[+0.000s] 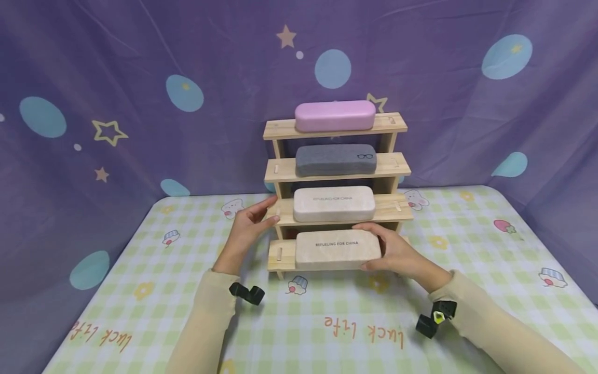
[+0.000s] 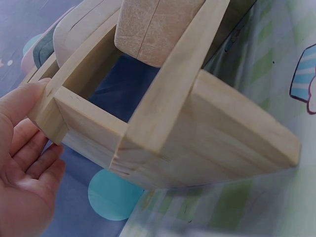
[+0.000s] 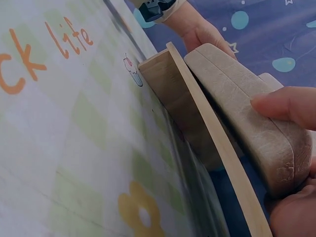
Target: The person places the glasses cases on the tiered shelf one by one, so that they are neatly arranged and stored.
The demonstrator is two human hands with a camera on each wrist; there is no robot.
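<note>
A four-step wooden display stand [image 1: 282, 254] stands on the table. My left hand [image 1: 249, 223] holds the left end of its second step from the bottom. In the left wrist view the thumb lies on top of that board, with the fingers [image 2: 37, 150] at its outer side. My right hand [image 1: 397, 254] grips the right end of a beige glasses case [image 1: 338, 254] marked "REFUELING FOR CHINA", thumb at the front and fingers at the back. The case lies lengthwise along the bottom step, a dark gap showing beside the front board [image 3: 217, 133] in the right wrist view.
Above it, one per step, sit a whitish glasses case [image 1: 334, 208], a grey-blue glasses case [image 1: 334, 163] and a pink glasses case [image 1: 334, 118]. A green checked cloth [image 1: 280, 322] covers the table. Behind the stand hangs a purple curtain [image 1: 233, 41].
</note>
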